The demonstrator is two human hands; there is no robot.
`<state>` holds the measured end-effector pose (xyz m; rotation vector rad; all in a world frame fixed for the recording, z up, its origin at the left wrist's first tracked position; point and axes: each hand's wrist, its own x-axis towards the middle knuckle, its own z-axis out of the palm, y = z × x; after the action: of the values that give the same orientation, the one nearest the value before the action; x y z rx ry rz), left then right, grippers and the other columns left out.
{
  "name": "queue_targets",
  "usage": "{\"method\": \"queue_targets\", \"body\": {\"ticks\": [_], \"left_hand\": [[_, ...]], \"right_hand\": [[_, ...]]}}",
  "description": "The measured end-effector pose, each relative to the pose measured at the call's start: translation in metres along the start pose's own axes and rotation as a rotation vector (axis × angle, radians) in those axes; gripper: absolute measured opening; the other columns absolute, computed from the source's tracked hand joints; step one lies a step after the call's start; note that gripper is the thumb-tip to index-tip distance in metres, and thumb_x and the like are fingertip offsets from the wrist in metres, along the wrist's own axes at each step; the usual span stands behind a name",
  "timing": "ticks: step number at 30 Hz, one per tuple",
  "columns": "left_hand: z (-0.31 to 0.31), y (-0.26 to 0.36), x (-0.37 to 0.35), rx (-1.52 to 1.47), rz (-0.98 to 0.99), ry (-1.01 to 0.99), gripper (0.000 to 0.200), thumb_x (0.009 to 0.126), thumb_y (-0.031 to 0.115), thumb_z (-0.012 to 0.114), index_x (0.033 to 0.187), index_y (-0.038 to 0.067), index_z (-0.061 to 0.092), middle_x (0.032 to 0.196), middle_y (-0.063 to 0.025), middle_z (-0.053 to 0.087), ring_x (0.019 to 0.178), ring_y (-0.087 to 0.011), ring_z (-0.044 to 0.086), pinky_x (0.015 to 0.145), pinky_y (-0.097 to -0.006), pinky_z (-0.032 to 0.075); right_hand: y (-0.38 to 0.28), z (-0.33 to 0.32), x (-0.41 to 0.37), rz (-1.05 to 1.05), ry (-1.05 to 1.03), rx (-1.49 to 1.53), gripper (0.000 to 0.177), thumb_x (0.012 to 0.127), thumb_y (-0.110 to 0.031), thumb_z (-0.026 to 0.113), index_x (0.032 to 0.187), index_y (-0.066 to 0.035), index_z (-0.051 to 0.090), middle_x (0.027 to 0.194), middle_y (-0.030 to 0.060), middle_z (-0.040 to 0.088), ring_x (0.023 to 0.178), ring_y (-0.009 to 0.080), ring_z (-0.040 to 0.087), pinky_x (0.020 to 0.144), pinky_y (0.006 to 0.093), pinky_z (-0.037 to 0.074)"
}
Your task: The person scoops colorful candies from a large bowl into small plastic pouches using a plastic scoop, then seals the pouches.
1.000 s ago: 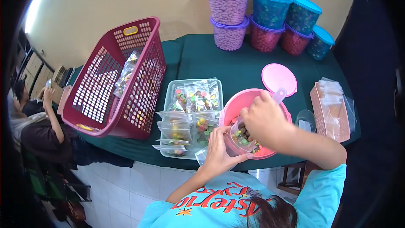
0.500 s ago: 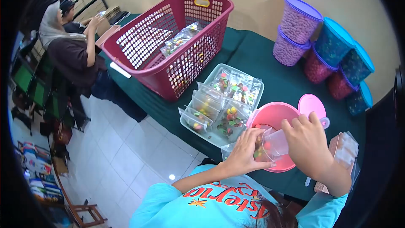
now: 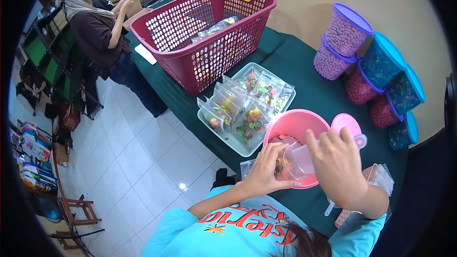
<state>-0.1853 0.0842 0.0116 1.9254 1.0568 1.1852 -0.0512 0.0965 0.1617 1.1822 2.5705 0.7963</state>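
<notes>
Over the pink bucket [image 3: 300, 118], my left hand [image 3: 261, 173] grips a clear plastic bag [image 3: 285, 169] with colorful round candies in its bottom. My right hand [image 3: 340, 166] is closed around a translucent plastic scoop [image 3: 303, 160], whose handle end sticks out past the knuckles. The scoop is tilted, its mouth at the opening of the bag. Part of the scoop is hidden behind my right fingers. More candies show low inside the bucket. Left of it, a pale tray [image 3: 247, 151] bears several filled clear bags [image 3: 252, 120].
A maroon laundry basket [image 3: 200, 74] holding filled bags stands at the back left. Lidded tubs [image 3: 342, 38] are stacked by the wall. A pink lid [image 3: 346, 123] and a box of clear bags [image 3: 378, 178] lie at right. Two people [image 3: 95, 28] stand at the far left.
The camera view has shifted, so the basket and tray appear higher. Both hands stay together over the bucket, the scoop still at the bag's opening.
</notes>
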Motion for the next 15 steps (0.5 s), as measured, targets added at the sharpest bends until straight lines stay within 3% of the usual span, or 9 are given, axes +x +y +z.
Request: {"method": "queue_targets", "body": {"ticks": [2, 6, 8, 10, 15], "left_hand": [[0.002, 0.004, -0.002, -0.046, -0.015, -0.004, 0.083, 0.056, 0.04, 0.075, 0.116, 0.0, 0.034, 0.11, -0.0154, 0.039, 0.103, -0.0303, 0.041, 0.088, -0.0391, 0.032], [0.003, 0.005, -0.005, -0.068, -0.009, -0.001, 0.083, 0.056, 0.04, 0.075, 0.116, 0.0, 0.034, 0.11, -0.0159, 0.039, 0.103, -0.0302, 0.041, 0.088, -0.0389, 0.032], [-0.002, 0.004, -0.006, -0.06, -0.008, 0.005, 0.083, 0.056, 0.04, 0.075, 0.116, 0.0, 0.034, 0.111, -0.0163, 0.039, 0.103, -0.0304, 0.041, 0.088, -0.0388, 0.032], [-0.007, 0.003, -0.006, -0.041, -0.042, -0.009, 0.085, 0.054, 0.029, 0.079, 0.119, 0.002, 0.032, 0.113, -0.0153, 0.037, 0.108, -0.0282, 0.039, 0.089, -0.0345, 0.035], [-0.015, 0.0, -0.007, -0.072, -0.061, -0.099, 0.084, 0.055, 0.028, 0.079, 0.12, 0.003, 0.031, 0.115, -0.0149, 0.035, 0.107, -0.027, 0.04, 0.088, -0.0346, 0.035]], "right_hand": [[-0.001, 0.006, -0.001, -0.137, -0.054, 0.134, 0.036, 0.065, -0.014, 0.057, 0.097, 0.001, 0.054, 0.071, 0.0051, 0.055, 0.073, 0.0157, 0.051, 0.067, 0.0272, 0.034], [0.01, 0.005, -0.003, -0.149, -0.087, 0.294, 0.03, 0.064, -0.013, 0.057, 0.091, 0.001, 0.053, 0.071, 0.0066, 0.055, 0.074, 0.0182, 0.052, 0.067, 0.0292, 0.034], [0.02, -0.002, -0.004, -0.043, -0.045, 0.444, 0.024, 0.064, -0.009, 0.052, 0.086, 0.001, 0.052, 0.07, 0.0093, 0.054, 0.074, 0.0229, 0.052, 0.068, 0.0325, 0.034], [0.032, -0.003, -0.005, 0.022, -0.016, 0.501, 0.024, 0.063, -0.008, 0.05, 0.085, 0.001, 0.052, 0.07, 0.0109, 0.054, 0.073, 0.0249, 0.051, 0.069, 0.0339, 0.034], [0.049, 0.023, -0.001, 0.215, -0.031, 0.604, 0.025, 0.06, -0.006, 0.048, 0.083, 0.004, 0.051, 0.067, 0.0162, 0.054, 0.073, 0.0306, 0.05, 0.072, 0.0376, 0.036]]}}
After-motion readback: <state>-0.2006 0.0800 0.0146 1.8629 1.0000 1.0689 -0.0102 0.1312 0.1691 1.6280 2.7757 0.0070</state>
